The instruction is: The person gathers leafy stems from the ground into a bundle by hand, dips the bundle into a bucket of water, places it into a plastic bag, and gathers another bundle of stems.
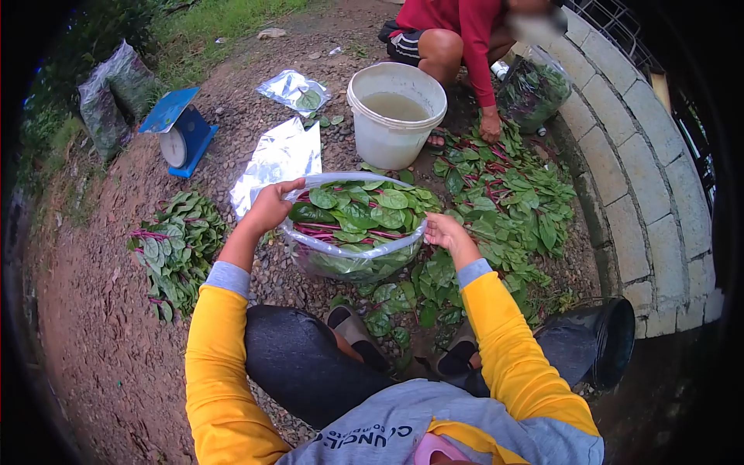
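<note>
A clear plastic bag [349,265] full of green leaves with purple-red stems [356,211] stands on the gravel in front of me, its rim rolled outward. My left hand [273,204] grips the rim at its left side. On the right side of the same rim, my right hand [446,232] has its fingers closed. A large spread of leafy stems [504,194] lies right of the bag, reaching down toward my feet. Another leafy bundle [180,252] rests on the ground at the left.
A white bucket [397,147] of cloudy water stands behind the bag. Beyond it crouches a person in red [477,46], one hand on the leaves. Foil sheets [283,155], a blue scale [190,139], filled bags [105,108], a black bucket [614,341] and a block wall [620,170] surround the area.
</note>
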Motion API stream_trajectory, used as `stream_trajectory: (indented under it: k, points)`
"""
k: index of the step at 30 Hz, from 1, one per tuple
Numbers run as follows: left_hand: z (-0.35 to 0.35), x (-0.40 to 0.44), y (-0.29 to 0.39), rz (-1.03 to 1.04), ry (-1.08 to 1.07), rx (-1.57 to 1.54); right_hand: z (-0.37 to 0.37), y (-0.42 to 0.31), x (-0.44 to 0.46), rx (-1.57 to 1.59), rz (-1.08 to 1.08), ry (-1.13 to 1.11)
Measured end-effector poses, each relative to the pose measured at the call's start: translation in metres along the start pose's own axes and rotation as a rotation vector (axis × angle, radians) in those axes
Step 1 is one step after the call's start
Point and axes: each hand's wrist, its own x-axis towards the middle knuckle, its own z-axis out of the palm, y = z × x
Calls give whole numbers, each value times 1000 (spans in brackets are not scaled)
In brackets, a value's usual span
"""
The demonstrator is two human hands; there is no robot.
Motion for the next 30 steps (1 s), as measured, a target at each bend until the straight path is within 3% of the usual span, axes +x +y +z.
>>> stream_trajectory:
  k: [1, 5, 9, 13, 16, 20, 24, 27, 30]
  points:
    - [0, -1, 3, -5, 9, 21, 2, 3, 5, 93, -4, -2]
    - [1, 0, 4, -66, 37, 41, 41, -12, -29, -73, -367, 230]
    - [2, -4, 11, -94, 47, 68, 41, -22, -25, 130, -475, 222]
    - [-2, -2, 3, -127, -22, 63, 37, -28, -33, 339, -485, -41]
    - [-4, 8, -21, -64, 170, 64, 45, -38, -47, 369, -535, -38]
    - [-8, 3, 6, -173, 206, -162, 52, -62, -47, 384, -506, -6]
    - [-17, 10, -9, -62, 286, -236, 73, -96, -66, 369, -578, -68]
    - [-22, 9, -5, -134, 233, -289, 71, -111, -73, 55, -768, -147]
    - [-8, 24, -38, -46, 230, -114, 56, -118, -74, -1246, -1242, 206]
